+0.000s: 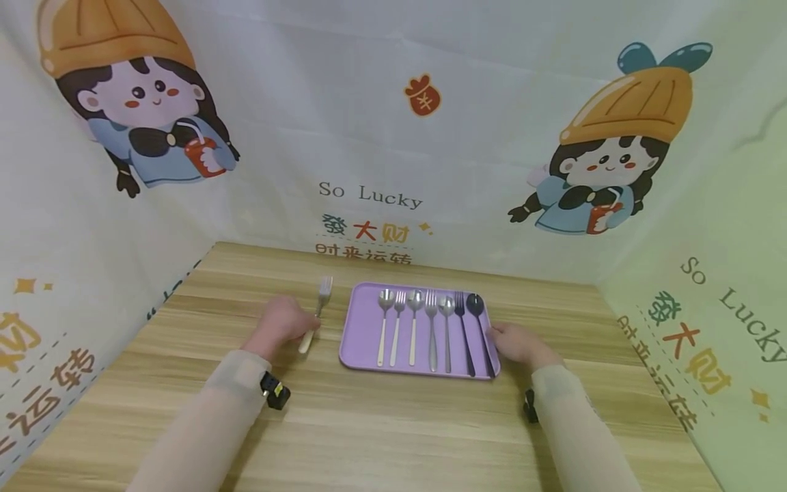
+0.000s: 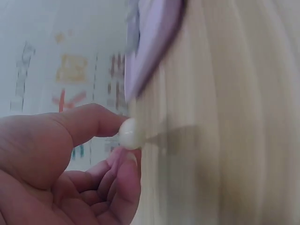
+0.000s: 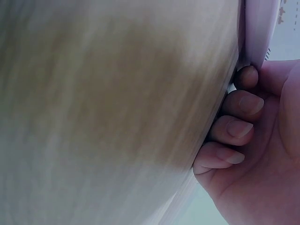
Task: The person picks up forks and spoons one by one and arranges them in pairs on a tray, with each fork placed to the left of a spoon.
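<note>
Between the thumb and fingers of my left hand [image 1: 284,322] is a fork [image 1: 324,290] with a metal head and a cream handle, pinched near its middle, tines pointing away. The left wrist view looks onto the rounded end of its handle [image 2: 131,134]. Right of it lies a purple tray [image 1: 359,335], apart from the fork. My right hand [image 1: 521,344] pinches the tray's right edge; in the right wrist view the fingertips [image 3: 247,77] reach under the rim. Spoons and forks lie side by side on the tray, including a black fork [image 1: 460,304] and a black spoon [image 1: 475,305] at the right.
Everything stands on a wood-grain table [image 1: 393,437]. A white printed curtain [image 1: 479,171] closes off the back and both sides. Small black cameras [image 1: 277,393] are strapped to the wrists.
</note>
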The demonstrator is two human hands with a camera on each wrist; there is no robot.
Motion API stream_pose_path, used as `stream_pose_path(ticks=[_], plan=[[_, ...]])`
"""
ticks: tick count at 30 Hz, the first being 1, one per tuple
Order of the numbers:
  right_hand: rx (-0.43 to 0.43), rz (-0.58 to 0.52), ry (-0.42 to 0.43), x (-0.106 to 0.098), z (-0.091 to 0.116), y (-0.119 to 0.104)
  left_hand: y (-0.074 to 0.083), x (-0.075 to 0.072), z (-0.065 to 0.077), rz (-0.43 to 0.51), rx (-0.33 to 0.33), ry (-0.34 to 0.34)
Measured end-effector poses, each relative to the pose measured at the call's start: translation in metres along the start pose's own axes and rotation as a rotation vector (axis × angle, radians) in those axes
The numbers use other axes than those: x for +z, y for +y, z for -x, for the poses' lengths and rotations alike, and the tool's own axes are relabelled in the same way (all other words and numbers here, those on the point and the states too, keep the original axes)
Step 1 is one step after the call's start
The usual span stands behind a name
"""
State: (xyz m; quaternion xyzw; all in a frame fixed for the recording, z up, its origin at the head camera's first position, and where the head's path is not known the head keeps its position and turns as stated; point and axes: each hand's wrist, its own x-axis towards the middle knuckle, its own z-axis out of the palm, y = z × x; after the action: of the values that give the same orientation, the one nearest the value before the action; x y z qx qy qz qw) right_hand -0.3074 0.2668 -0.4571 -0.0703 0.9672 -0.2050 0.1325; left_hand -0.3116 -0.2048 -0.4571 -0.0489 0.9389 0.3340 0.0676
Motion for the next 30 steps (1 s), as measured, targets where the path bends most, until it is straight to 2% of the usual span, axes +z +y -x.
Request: stream_pose_path(ticks=[3,5,8,10,12,15,20,23,25,27,30], plan=[[-0.002,-0.006,-0.005,0.001,0.001,0.001,0.011,0.024,-0.017,0.004,0.036,0.021],[-0.006,-0.005,-0.005,0.001,0.002,0.001,0.025,0.036,-0.019,0.022,0.026,0.021],[-0.006,-0.013,-0.002,0.001,0.002,0.001,0.042,0.051,-0.020,0.060,0.004,0.021],[-0.006,-0.009,0.002,0.001,0.002,0.001,0.056,0.055,-0.012,0.096,-0.012,0.008],[-0.005,-0.010,0.006,0.001,0.003,0.002,0.063,0.062,-0.010,0.114,-0.013,0.007],[-0.001,-0.007,0.007,0.001,0.003,0.003,0.066,0.072,-0.011,0.109,-0.018,0.008],[0.008,-0.006,0.010,0.000,0.005,0.005,0.062,0.089,-0.026,-0.006,0.004,0.017],[0.004,-0.008,0.010,-0.001,0.004,0.005,0.061,0.092,-0.030,-0.055,0.024,0.030],[-0.003,-0.016,0.003,-0.002,0.003,0.004,0.064,0.090,-0.025,-0.052,0.028,0.032],[-0.009,-0.028,0.005,-0.001,0.003,0.006,0.074,0.081,-0.007,-0.032,0.018,0.032],[-0.009,-0.056,0.008,-0.004,0.011,0.006,0.081,0.065,0.016,-0.003,0.068,0.028]])
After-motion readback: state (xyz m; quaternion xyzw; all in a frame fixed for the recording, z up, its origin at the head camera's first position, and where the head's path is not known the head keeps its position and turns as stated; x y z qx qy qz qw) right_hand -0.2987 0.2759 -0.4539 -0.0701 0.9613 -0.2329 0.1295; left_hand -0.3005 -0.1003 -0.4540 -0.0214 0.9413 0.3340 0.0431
